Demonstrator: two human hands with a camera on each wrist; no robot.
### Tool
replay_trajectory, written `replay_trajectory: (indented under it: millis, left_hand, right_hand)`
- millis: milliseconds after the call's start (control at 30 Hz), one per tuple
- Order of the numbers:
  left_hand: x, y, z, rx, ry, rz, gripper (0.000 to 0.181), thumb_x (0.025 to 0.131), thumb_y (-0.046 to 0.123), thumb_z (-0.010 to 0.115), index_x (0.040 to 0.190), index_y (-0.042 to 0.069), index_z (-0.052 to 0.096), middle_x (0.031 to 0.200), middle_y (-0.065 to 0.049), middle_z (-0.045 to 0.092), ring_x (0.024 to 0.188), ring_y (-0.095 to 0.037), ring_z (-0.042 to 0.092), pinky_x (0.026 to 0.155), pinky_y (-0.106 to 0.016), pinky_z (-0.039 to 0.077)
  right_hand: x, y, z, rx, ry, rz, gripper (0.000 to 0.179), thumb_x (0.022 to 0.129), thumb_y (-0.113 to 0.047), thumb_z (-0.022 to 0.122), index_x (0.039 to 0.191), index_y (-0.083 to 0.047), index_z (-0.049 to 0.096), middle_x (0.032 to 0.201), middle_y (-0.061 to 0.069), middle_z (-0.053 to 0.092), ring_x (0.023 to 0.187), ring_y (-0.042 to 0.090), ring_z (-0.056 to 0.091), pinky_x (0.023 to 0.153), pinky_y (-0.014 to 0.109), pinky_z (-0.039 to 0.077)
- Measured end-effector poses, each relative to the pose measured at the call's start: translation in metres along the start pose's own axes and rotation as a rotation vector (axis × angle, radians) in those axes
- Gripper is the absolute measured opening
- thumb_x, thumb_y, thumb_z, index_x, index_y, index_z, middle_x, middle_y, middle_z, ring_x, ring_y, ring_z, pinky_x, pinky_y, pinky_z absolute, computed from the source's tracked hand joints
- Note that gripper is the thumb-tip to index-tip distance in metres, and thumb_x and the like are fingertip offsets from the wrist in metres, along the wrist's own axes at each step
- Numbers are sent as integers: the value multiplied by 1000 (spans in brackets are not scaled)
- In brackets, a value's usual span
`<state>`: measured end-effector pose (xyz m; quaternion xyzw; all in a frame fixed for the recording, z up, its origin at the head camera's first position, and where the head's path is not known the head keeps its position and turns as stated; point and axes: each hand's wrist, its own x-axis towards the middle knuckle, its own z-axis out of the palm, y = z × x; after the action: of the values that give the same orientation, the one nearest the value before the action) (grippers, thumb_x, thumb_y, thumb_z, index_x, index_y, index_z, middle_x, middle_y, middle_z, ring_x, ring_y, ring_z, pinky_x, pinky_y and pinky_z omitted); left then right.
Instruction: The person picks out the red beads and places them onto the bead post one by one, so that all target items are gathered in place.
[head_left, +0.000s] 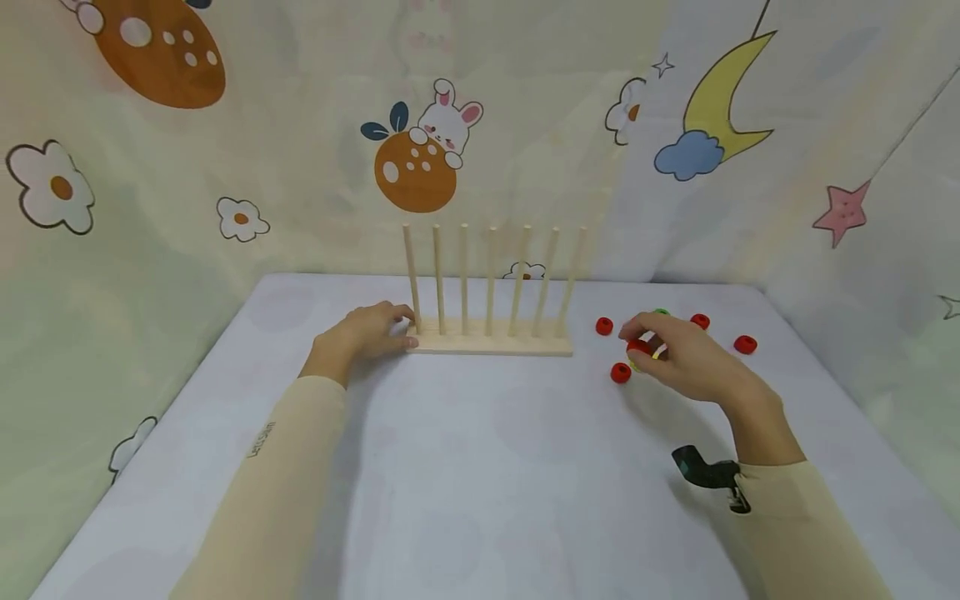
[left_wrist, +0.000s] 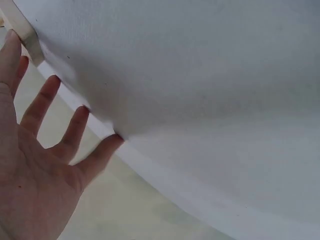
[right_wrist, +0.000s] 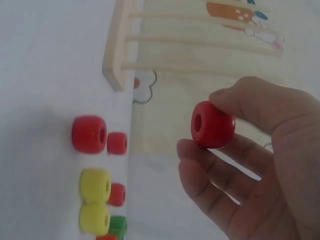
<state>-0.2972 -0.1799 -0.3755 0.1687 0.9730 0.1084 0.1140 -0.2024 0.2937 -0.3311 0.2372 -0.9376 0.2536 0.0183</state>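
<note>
Pinched between thumb and fingers, the red bead is in the right hand, clear of the table, right of the peg rack. Looks light, hard, glossy, maybe slippery, unlikely to break; I'd hold its rounded sides, hole left free. Left hand pinches the rack's end. I can't make out the bead's far side or exact finger contact; right hand partly covers yellow beads in the head view; left-wrist view catches only a rack corner.
</note>
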Motion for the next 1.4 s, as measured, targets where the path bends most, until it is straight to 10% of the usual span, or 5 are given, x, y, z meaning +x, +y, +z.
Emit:
replay_trajectory:
  millis: [333,600,1400]
  left_hand:
    - [-3,0,6,-90,-15,-45,49,101,56,56,144,31,52,159,-8,36,140,-52,34,99,-82,31]
    - [-4,0,8,-109,5,-47,51,100,55,59,145,30,53,160,-8,36,138,-52,33,99,-84,28]
    - [-3,-7,10,-149,19,-30,53,98,51,65,144,28,53,155,-12,40,142,-48,34,101,-88,22]
  right_hand:
    - [18,-17,19,132,96,-188,15,97,-12,72,111,-18,72,104,-7,67,88,10,64,80,24,57]
    - [40,-31,20,159,50,-218,33,92,-3,75,123,-12,68,112,1,67,93,18,69,85,43,61]
    - [110,-104,27,419,98,-324,38,94,-6,74,130,-8,64,123,7,67,96,21,70,92,43,59]
